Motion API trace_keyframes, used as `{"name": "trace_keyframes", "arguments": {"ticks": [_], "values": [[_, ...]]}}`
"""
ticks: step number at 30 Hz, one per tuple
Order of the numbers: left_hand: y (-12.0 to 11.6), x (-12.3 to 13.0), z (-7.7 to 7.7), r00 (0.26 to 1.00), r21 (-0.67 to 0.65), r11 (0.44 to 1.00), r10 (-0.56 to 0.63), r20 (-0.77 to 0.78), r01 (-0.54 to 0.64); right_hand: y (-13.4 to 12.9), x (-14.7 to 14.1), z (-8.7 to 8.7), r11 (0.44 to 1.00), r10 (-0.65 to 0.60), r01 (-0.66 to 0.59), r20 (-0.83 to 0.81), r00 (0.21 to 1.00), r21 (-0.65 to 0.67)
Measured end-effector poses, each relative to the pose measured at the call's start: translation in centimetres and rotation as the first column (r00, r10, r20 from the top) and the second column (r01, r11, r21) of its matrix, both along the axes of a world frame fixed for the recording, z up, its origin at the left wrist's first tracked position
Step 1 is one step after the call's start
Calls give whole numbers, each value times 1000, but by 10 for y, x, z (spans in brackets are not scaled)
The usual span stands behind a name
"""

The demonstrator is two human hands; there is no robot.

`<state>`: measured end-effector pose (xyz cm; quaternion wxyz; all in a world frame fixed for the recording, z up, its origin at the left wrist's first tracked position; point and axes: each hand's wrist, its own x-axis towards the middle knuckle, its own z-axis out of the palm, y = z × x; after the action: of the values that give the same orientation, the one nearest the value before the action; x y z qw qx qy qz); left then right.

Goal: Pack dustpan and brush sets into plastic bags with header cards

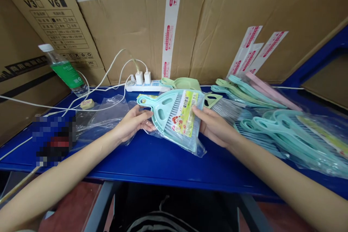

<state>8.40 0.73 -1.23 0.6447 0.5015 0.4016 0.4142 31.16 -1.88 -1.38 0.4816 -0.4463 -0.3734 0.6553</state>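
Note:
A mint-green plastic hand brush with grey bristles sits inside a clear plastic bag, with a yellow-green label card on its front. My left hand grips the bag's left side, fingers curled over the brush's head. My right hand holds the bag's right edge. Just beyond my right hand lies a loose pale green brush with grey bristles. A pile of bagged mint-green brushes lies to the right of my right forearm.
On the blue table are pale green and pink brushes, a white power strip, white cables, a water bottle, a loose clear bag, and a pixelated object. Cardboard boxes stand behind.

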Motion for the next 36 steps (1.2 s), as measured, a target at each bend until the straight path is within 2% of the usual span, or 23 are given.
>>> {"name": "trace_keyframes", "arguments": {"ticks": [5, 10, 15, 21, 23, 28, 30, 33, 35, 36], "values": [[-2, 1, 0, 1000, 11, 1000, 11, -11, -11, 2, -1, 1, 999, -34, 34, -34, 999, 24], [-3, 1, -1, 999, 36, 999, 36, -24, -35, 4, -1, 0, 996, -84, 84, 1, 996, -4], [-3, 1, -1, 999, 23, 999, 23, -43, -22, 7, 6, -8, 998, -29, 27, 43, 999, 50], [0, -2, -7, 997, -29, 998, -58, -44, 57, 8, 14, -12, 978, 122, -132, 73, 990, 162], [-1, -2, -8, 996, -29, 997, -80, -51, 78, 7, 15, -12, 970, 135, -150, 93, 987, 189], [-5, -3, -2, 974, 20, 979, -202, -106, 205, 5, 15, -6, 962, 19, -51, 120, 993, 267], [-7, -3, 2, 966, 49, 973, -219, -135, 227, 5, 16, 4, 958, -33, -1, 115, 993, 286], [-6, -4, 6, 961, 89, 971, -205, -185, 224, 2, 27, 27, 958, -109, 61, 158, 981, 279], [-5, -5, 7, 956, 114, 966, -203, -211, 231, -1, 45, 42, 926, -281, 208, 206, 937, 316], [-4, -6, 7, 952, 123, 963, -209, -225, 241, -3, 59, 48, 892, -370, 266, 252, 894, 365]]}}
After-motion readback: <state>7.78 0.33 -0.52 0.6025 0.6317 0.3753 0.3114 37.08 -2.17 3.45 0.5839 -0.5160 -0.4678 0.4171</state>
